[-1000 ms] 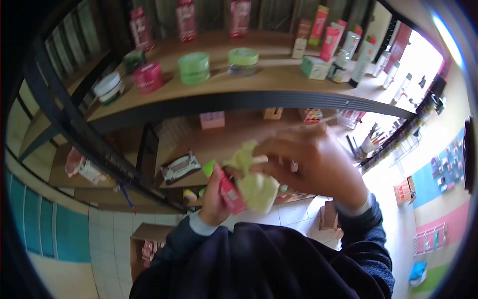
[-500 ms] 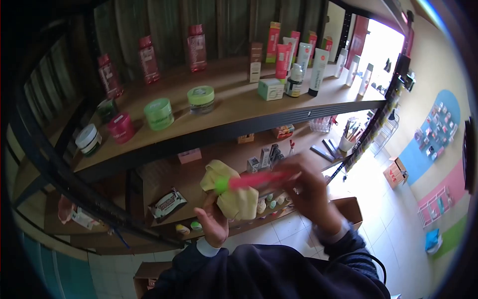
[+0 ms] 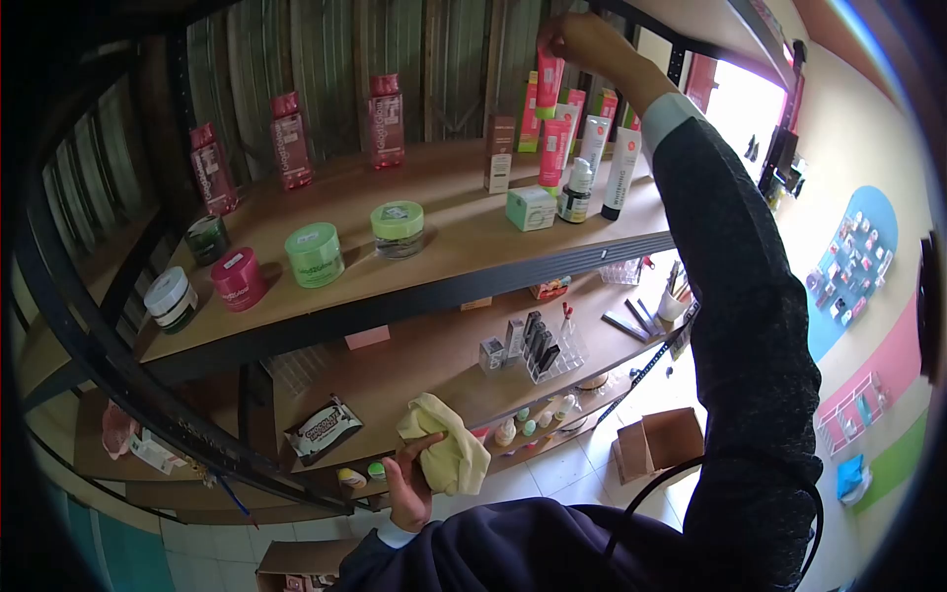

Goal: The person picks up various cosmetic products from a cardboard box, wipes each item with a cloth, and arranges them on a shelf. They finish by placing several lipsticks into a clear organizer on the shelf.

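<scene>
High over the upper shelf, my right hand (image 3: 584, 44) pinches a pink tube with a green cap (image 3: 548, 87) by its flat end, cap down. It hangs among the tubes and boxes at the back, overlapping another pink tube (image 3: 554, 153) in this view. Low in front of me, my left hand (image 3: 409, 491) grips a pale yellow cloth (image 3: 449, 449), thumb apart from it. Around the held tube stand a white tube with a black cap (image 3: 620, 173), a dropper bottle (image 3: 575, 192), a light green box (image 3: 531, 209) and a brown box (image 3: 500, 155).
Pink bottles (image 3: 387, 121) and lidded jars (image 3: 315, 255) stand on the upper shelf's left part (image 3: 286, 301). Below are a clear cosmetics holder (image 3: 545, 355) and a dark packet (image 3: 324, 430). Cardboard boxes (image 3: 659, 444) sit on the tiled floor. A black metal post (image 3: 94, 281) rises at left.
My right hand has lifted the pink tube from beside the yellow cloth up to the back of the upper shelf. My left hand, still with the cloth, has lowered slightly.
</scene>
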Demonstrator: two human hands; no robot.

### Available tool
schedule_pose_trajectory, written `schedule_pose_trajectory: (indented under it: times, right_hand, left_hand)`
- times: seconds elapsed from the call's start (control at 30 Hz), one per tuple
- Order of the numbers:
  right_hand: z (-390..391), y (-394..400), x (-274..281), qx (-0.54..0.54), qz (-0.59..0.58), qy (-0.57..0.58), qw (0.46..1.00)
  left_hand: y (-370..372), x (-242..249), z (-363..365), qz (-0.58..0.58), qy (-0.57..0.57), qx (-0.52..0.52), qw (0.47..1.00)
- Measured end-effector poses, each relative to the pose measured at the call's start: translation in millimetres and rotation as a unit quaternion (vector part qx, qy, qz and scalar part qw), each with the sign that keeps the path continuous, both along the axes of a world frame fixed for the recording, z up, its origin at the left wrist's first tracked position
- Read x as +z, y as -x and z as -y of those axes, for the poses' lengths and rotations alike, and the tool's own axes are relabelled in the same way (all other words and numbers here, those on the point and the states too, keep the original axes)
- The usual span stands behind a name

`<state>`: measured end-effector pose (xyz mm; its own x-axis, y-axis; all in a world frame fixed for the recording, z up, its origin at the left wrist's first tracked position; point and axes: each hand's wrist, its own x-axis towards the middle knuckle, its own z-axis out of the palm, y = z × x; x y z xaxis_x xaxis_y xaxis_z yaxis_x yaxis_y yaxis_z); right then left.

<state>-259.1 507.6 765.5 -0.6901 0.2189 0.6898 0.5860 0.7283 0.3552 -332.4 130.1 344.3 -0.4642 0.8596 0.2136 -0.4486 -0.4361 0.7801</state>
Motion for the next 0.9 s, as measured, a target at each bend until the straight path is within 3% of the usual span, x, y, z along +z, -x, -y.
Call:
schedule_pose_trajectory:
  times: [0.1,0.3,0.9]
  right_hand:
    - [-19.9,12.0,-11.9,0.074,0.047,0.028,0.996]
    - [-25.9,29.2,-35.8,0.034,0.152,0.176,0.972]
    - [-21.2,26.5,-46.8,0.020,0.148,0.210,0.966]
  left_hand:
    - [4.1,-6.9,1.5,-0.015,0.030,0.026,0.999]
    - [6.7,-4.3,1.7,0.002,0.000,0.011,1.000]
    - [7.8,-5.0,1.8,-0.020,0.032,0.017,0.999]
